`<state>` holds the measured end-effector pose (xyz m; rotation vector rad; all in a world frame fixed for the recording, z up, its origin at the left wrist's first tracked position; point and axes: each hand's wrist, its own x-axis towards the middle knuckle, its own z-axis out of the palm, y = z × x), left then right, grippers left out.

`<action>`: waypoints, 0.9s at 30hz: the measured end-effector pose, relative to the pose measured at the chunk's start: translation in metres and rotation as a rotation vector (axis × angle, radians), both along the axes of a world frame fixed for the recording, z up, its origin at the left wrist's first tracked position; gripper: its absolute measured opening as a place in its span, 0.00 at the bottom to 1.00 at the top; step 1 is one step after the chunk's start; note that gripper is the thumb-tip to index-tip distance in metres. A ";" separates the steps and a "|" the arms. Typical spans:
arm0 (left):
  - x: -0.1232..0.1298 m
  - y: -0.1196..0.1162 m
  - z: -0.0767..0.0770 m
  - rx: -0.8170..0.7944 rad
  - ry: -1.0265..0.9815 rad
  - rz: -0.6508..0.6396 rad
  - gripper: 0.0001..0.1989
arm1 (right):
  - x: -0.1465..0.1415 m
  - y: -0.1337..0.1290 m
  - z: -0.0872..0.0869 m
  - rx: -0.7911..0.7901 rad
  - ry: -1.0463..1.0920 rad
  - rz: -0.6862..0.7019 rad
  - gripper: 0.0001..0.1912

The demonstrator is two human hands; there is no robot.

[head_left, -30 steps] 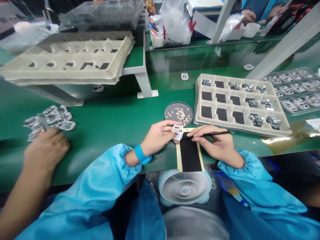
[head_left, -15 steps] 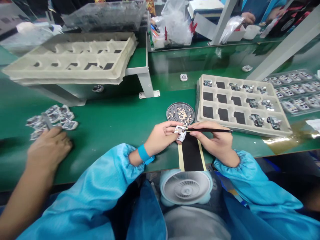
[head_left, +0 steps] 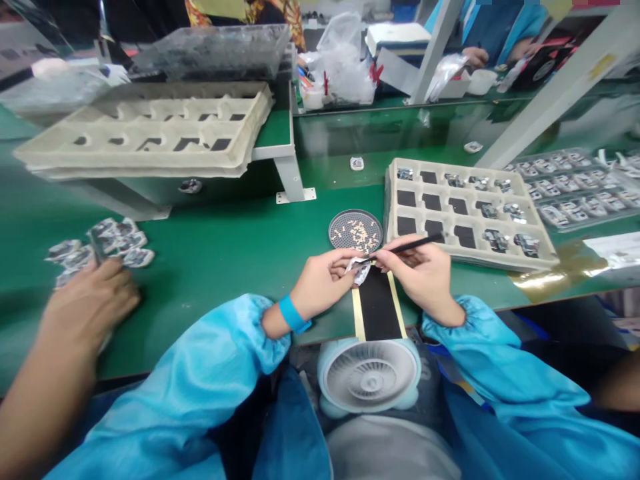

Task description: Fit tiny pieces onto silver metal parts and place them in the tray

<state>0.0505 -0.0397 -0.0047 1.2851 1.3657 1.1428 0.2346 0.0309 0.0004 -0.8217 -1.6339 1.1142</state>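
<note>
Landmark: black mat [head_left: 379, 308] at the bench's near edge.

Left hand [head_left: 323, 283]: fingers curled closed, pinching a small silver-white part [head_left: 359, 269] just above the mat's far end.

Right hand [head_left: 420, 273]: closed around a thin black tool [head_left: 411, 245], tip touching the part.

Round mesh dish [head_left: 355, 232]: just beyond the mat, holding small pale pieces.

Pulp tray [head_left: 546, 255]: right of the mat, beyond it, partly filled.

1 co-worker's hand [head_left: 85, 307]: far left of the mat, beside a heap of parts [head_left: 100, 241].

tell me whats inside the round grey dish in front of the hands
The round grey dish holds a loose scatter of tiny pale parts on a perforated floor. Its near edge is partly covered by the fingers and the black tool, so that strip stays hidden.
</note>
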 end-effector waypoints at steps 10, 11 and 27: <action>-0.003 0.000 0.000 0.056 0.021 0.001 0.20 | 0.007 0.070 0.054 0.090 -0.074 -0.015 0.21; -0.004 0.002 0.001 0.024 -0.063 -0.004 0.22 | 0.009 0.091 0.059 0.200 -0.186 -0.120 0.20; -0.023 0.014 0.007 -0.102 -0.186 0.044 0.20 | 0.006 0.187 0.054 0.364 -0.920 -0.329 0.09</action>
